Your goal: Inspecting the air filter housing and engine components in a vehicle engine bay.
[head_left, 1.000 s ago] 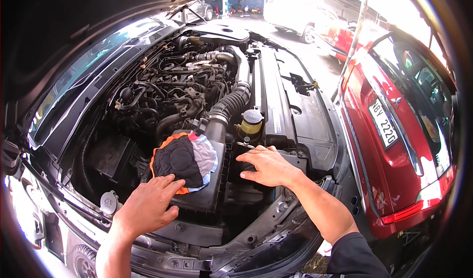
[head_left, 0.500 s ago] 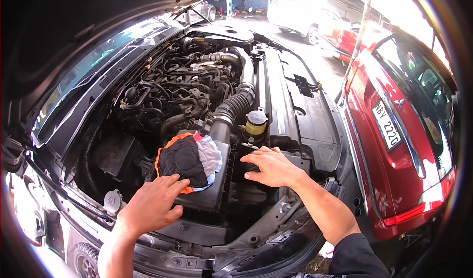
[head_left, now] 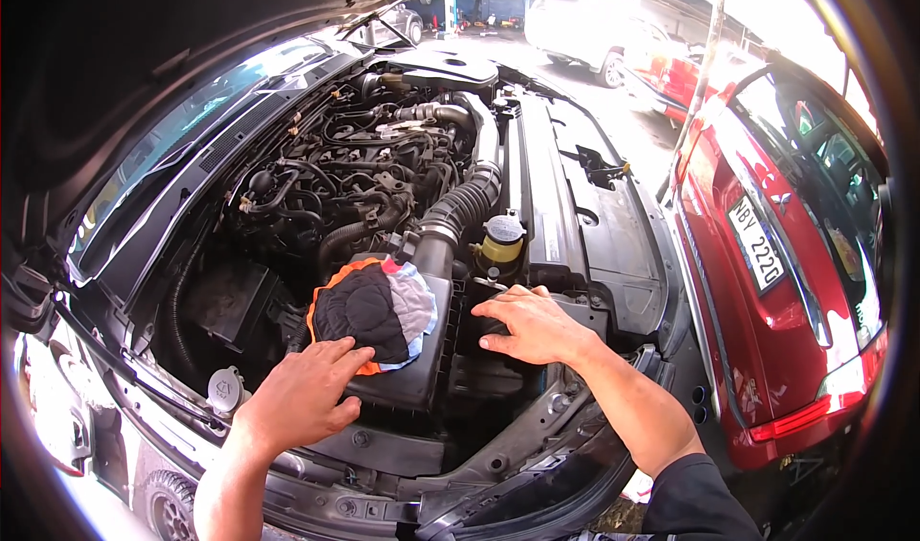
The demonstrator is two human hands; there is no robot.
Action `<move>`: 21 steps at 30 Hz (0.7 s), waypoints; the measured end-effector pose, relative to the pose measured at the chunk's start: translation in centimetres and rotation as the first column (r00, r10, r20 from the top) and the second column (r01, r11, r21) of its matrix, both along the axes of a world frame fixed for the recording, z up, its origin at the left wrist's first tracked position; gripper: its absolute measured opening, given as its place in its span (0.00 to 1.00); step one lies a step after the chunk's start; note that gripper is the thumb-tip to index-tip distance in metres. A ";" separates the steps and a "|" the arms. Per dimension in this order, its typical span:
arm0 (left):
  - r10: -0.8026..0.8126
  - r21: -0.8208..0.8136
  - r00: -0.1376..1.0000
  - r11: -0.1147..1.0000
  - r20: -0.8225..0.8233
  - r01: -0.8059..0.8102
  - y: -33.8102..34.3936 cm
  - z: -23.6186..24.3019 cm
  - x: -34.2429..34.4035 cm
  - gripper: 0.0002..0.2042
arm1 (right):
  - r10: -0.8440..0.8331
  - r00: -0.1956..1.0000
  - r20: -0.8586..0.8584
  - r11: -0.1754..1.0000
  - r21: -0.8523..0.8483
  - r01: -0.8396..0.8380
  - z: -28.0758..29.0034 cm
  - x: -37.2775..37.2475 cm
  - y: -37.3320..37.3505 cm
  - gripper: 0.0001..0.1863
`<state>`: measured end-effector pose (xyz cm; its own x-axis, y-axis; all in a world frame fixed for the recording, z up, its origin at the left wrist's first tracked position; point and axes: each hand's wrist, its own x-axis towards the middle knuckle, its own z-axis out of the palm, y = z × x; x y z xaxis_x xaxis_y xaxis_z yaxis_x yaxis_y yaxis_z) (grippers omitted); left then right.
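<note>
Resting on the black air box (head_left: 412,392) is a folded round cloth pad (head_left: 355,311) in black, grey, orange and pale blue. My left hand (head_left: 311,388) is open at the pad's lower edge, fingertips at or just over it; whether they touch it is hard to tell. My right hand (head_left: 527,330) is open, fingers spread and slightly curved, to the right of the air box, just below a yellowish reservoir (head_left: 500,249); it holds nothing. A ribbed intake hose (head_left: 460,201) runs up from the air box beside the dark engine (head_left: 345,167).
The raised hood (head_left: 144,52) overhangs the left and top. A white-capped filler (head_left: 224,388) sits at lower left. The radiator cover (head_left: 623,244) spans the right of the bay. A red car (head_left: 738,330) stands close on the right; more vehicles (head_left: 565,33) are parked behind.
The view has shifted slightly, so the engine bay and both hands appear a little farther right. My hands are almost unchanged relative to the pad and air box, both still open.
</note>
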<state>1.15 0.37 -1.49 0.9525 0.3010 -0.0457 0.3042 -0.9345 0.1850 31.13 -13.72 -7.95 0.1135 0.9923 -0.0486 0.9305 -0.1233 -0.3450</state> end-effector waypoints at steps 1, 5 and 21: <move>0.004 -0.002 1.000 1.000 -0.004 -0.004 0.0 0.0 0.0 0.27 | 0.002 1.000 0.001 1.000 0.001 -0.002 0.0 0.0 0.0 0.27; -0.003 -0.004 1.000 1.000 -0.001 0.003 0.0 0.0 0.1 0.27 | 0.004 1.000 0.007 1.000 0.007 -0.004 -0.2 0.1 0.0 0.27; -0.007 -0.002 1.000 1.000 0.004 0.007 0.1 -0.1 0.0 0.27 | 0.001 1.000 0.006 1.000 -0.011 -0.001 0.1 0.0 0.0 0.27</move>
<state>1.14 0.46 -1.58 0.9547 0.2946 -0.0419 0.2972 -0.9362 0.1878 31.11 -13.71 -7.84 0.1131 0.9918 -0.0592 0.9326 -0.1265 -0.3381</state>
